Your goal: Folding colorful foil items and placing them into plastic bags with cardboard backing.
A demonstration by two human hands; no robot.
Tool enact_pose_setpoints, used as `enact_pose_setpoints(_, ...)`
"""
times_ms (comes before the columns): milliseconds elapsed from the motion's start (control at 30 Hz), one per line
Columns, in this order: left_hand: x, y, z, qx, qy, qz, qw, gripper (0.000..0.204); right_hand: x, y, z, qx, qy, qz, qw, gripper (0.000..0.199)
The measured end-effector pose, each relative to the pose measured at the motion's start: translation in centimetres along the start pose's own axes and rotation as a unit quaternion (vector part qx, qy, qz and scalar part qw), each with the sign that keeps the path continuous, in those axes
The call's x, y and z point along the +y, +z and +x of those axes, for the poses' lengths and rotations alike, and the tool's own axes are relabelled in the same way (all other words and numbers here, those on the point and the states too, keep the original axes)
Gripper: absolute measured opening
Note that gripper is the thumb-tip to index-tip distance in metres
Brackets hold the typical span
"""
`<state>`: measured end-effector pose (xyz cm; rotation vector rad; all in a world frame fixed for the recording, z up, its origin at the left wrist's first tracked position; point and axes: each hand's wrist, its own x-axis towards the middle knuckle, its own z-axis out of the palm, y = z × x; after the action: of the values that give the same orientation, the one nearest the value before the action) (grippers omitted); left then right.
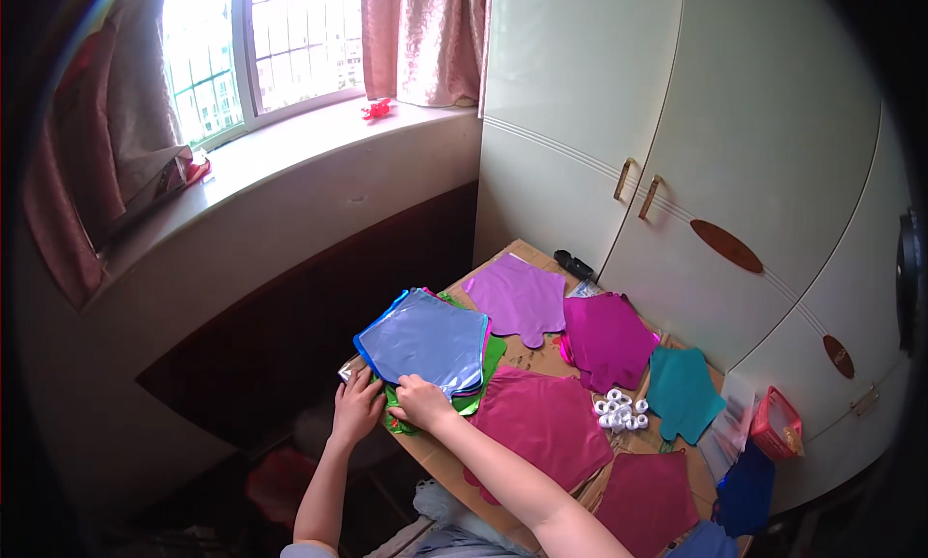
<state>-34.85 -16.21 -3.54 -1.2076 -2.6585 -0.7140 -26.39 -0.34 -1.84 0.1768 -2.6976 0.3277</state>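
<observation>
A stack of shiny foil pieces, with a silvery-blue piece on top, lies at the left of the cardboard-covered table. Green foil sticks out from under the stack. At its near edge, my right hand has its fingers curled on the silvery-blue foil, and its thumb is lower, by the green foil. My left hand rests at the table's left corner, fingers extended next to a small silvery scrap. Its fingertips lie close to the stack's edge.
Lilac, magenta, crimson, teal and dark blue pieces cover the cardboard. Several white ribbon rolls sit among them. A red basket stands at the right, near a white wardrobe.
</observation>
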Motion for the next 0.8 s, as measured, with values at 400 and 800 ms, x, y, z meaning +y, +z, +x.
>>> enact_pose_setpoints(400,0.6,-0.3,-0.4,0.114,0.041,-0.165,0.979,0.022,2.0,1.6,-0.2,0.05,0.201,0.246,0.947,0.014)
enact_pose_setpoints(800,3.0,-1.7,0.7,0.105,0.146,-0.063,0.982,0.015,2.6,0.9,-0.2,0.035,0.303,0.353,0.884,0.023)
